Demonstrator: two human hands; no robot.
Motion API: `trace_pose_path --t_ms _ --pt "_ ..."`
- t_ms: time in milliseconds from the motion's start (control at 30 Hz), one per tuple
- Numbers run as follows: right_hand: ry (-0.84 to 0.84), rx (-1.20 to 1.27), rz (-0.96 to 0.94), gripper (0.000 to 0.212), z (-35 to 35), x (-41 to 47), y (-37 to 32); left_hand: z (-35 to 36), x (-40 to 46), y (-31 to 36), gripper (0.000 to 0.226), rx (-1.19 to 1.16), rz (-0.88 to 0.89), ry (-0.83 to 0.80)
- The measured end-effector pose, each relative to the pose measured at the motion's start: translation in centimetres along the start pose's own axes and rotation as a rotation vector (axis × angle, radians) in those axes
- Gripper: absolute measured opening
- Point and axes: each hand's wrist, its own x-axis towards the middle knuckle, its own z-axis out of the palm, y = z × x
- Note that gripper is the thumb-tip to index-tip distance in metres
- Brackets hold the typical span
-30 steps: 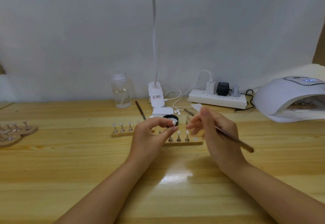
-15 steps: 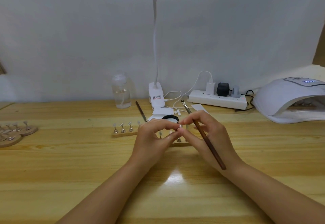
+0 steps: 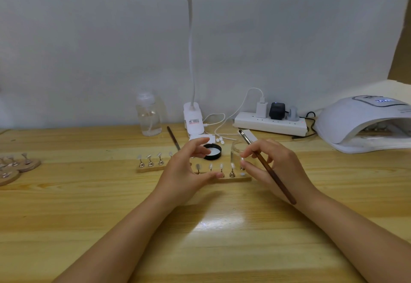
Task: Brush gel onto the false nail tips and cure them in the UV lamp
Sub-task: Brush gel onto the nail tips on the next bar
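Left hand (image 3: 185, 167) hovered above the table (image 3: 89, 216), fingers loosely spread and curved, thumb tip near the front edge of the wooden strip (image 3: 235, 179), gripping nothing. Right hand (image 3: 274, 167) pinched a brown-handled brush (image 3: 268, 168) between thumb and fingers, bristle end raised toward the wall, handle end slanting back over the wrist. Between both hands, along that strip, stood a row of false nail tips (image 3: 221, 167) on small metal stands, plus one loose white dot at the strip's right end. Just behind, a clear jar (image 3: 238, 151), open, with its black lid (image 3: 212, 151) lying inner side up beside it. Left of these, a second strip (image 3: 151, 168) carrying more tips. Further left, round wooden bases (image 3: 26, 164) with stands. At the rear, a clear bottle (image 3: 148, 117), a spare brush (image 3: 173, 138), a clip lamp base (image 3: 193, 119) with a label too small to read, and a white power strip (image 3: 270, 124). Far right, the UV lamp (image 3: 364, 122), display lit but digits unreadable, held a strip inside.
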Motion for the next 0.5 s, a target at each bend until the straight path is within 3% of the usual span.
trace_pose_path --t_ms 333,433,500 --pt "-0.069 -0.075 -0.078 0.015 0.1 -0.2 0.4 -0.5 -0.2 -1.3 0.062 0.05 -0.052 -0.111" --pt "0.016 -0.041 -0.091 0.015 -0.3 0.0 0.2 -0.5 -0.2 -1.5 0.058 0.047 -0.059 -0.117" --pt "0.093 -0.016 -0.094 0.027 -0.9 0.2 0.1 -0.6 -0.2 -1.6 0.057 0.033 -0.067 -0.119"
